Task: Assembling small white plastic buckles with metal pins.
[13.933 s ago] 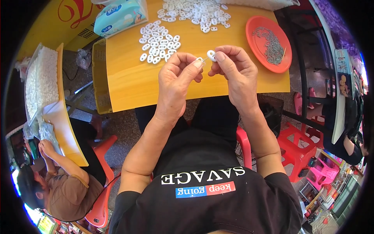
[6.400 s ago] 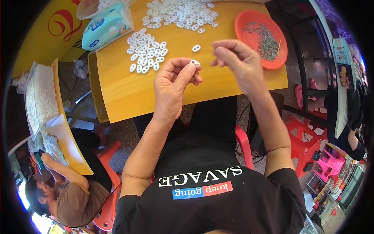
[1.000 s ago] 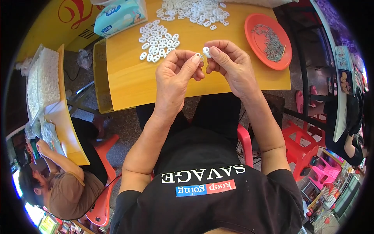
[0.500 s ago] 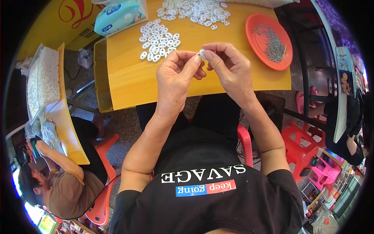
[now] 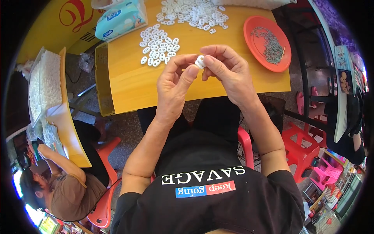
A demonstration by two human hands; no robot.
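A small white plastic piece with rounded holes point(image 5: 200, 61) is held up above the near part of the table, between my two hands. My right hand point(image 5: 231, 74) pinches it between thumb and forefinger. From the other side, my left hand point(image 5: 174, 84) is curled with its thumb and forefinger tips at the piece's left edge. Fingers hide part of the piece, and any small part inside it cannot be made out. Beyond my left hand lie several white two-holed oval pieces point(image 5: 156, 45), spread in one layer.
A larger heap of white pieces point(image 5: 194, 13) lies at the table's far side. On the right, a red plate point(image 5: 286, 58) holds small grey metal parts and a thin stick. A blue tissue pack point(image 5: 120, 19) stands far left. Another person point(image 5: 74, 187) sits at a left table.
The white piece has tilted in my fingers and shows more of its holed face. My left thumb has drawn back slightly from it. The view has shifted a little.
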